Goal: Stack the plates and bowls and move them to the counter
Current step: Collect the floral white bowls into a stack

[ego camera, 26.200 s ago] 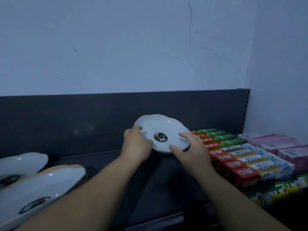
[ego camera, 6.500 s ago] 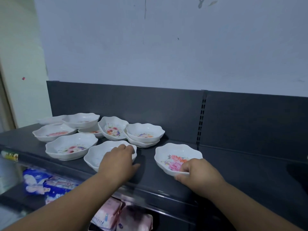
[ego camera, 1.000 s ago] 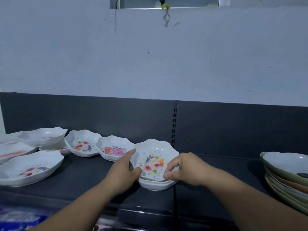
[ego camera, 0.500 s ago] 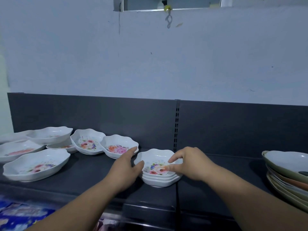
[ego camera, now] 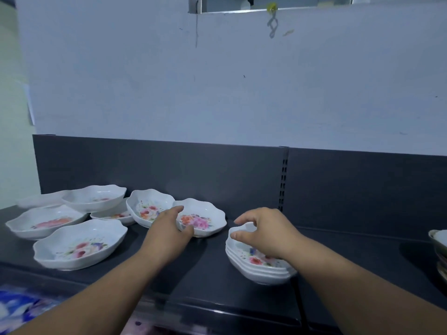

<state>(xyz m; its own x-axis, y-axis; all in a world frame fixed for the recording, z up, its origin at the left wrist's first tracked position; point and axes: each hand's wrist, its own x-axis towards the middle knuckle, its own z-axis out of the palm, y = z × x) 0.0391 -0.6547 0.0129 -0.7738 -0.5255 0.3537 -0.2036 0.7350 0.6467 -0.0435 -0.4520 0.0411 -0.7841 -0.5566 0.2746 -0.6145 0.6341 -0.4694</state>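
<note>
A stack of several white floral bowls (ego camera: 263,274) stands on the dark shelf (ego camera: 212,279) right of centre. My right hand (ego camera: 264,234) hovers just over the stack's far rim with loosely curled fingers, holding nothing. To the left sits a single floral bowl (ego camera: 205,220). My left hand (ego camera: 169,229) touches its near-left rim, fingers stretched along the rim and thumb against the front edge. More loose bowls lie further left: one tilted bowl (ego camera: 150,209), a large near bowl (ego camera: 79,245), another bowl (ego camera: 46,221) and a rear bowl (ego camera: 94,198).
A pile of larger plates (ego camera: 440,250) shows at the right edge. The shelf's dark back panel (ego camera: 338,184) rises behind the bowls, with a pale wall above. Packaged goods (ego camera: 19,308) lie on a lower shelf at bottom left.
My left hand has left the stack and moved left to the single bowl. My right hand has let go of the top bowl and lifted slightly above the stack.
</note>
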